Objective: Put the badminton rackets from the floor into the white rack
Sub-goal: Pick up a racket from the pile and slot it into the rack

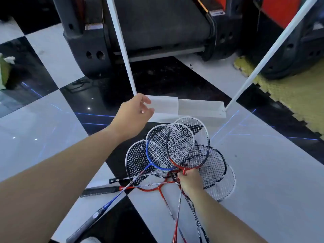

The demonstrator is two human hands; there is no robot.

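Observation:
Several badminton rackets lie in an overlapping pile (212, 165) on the checkered floor, heads pointing toward the white rack. My right hand (190, 180) is closed around the throat of a red-framed racket (187, 142) at the top of the pile, with other shafts running under the hand. A blue-framed racket (163, 151) lies just left of it. The white rack (201, 106) stands right behind the pile, a low trough with two thin white uprights (122, 46). My left hand (135, 114) hovers at the trough's left end, fingers apart, holding nothing.
A dark treadmill base (157, 32) stands right behind the rack. Yellow foam mats (289, 95) cover the floor at the right. A greenish object (4, 71) sits at the far left edge. The glossy black-and-white tiles reflect blue light lines.

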